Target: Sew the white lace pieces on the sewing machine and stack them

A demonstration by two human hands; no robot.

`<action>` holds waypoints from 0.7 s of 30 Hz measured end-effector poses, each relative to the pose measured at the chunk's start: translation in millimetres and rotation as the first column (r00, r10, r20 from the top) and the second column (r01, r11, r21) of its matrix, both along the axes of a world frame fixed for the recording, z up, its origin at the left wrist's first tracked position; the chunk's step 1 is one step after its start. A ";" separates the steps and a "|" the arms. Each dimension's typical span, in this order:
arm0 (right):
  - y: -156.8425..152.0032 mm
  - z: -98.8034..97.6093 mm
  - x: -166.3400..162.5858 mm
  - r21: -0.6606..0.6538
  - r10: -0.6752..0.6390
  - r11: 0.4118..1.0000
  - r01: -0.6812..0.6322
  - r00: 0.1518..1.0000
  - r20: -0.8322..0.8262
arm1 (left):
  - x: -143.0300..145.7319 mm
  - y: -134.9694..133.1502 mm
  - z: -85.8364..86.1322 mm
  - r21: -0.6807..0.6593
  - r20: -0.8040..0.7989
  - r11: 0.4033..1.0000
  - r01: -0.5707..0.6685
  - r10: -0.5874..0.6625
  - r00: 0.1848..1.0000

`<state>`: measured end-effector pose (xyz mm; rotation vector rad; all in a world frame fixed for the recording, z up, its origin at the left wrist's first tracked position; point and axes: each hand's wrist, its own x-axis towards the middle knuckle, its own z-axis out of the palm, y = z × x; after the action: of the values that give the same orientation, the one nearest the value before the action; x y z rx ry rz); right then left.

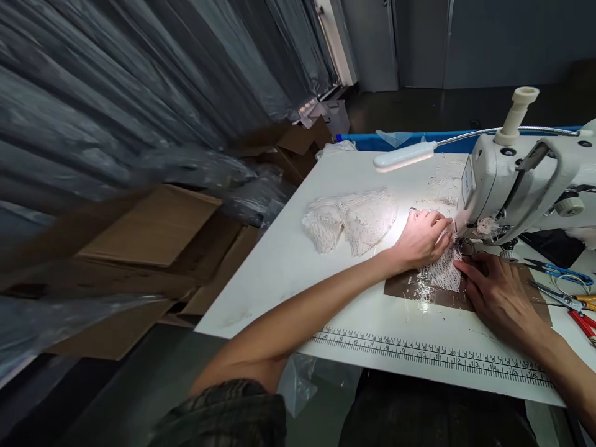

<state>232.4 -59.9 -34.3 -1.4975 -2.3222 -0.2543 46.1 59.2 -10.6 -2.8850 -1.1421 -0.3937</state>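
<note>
A white sewing machine (493,186) stands at the right of the table. Under its needle area lies a piece of white lace fabric (444,273), brightly lit. My left hand (421,239) rests on the lace just left of the presser foot, its fingers curled down and together on it. On the other side, my right hand (498,292) holds the lace's right edge with thumb and fingertips; its other fingers are partly hidden below the machine head. A white lace bra piece (356,217) with two cups lies flat left of my left hand.
A lamp (405,156) on a bendable neck hangs over the white table (279,279), which has a ruler strip (433,357) along its front. Blue-handled scissors (563,271) and other hand tools lie at the right. Cardboard boxes (153,223) and plastic wrapping stand left.
</note>
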 end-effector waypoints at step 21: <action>-0.3 6.4 9.8 -0.072 0.001 0.996 -0.046 0.851 -0.526 | -29.9 -36.5 -7.1 -0.052 0.267 0.879 0.475 -0.446 0.854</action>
<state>242.1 -60.2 -27.9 -1.3586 -1.9186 0.2403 16.2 22.7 -17.7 -3.2718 -0.4717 -0.7381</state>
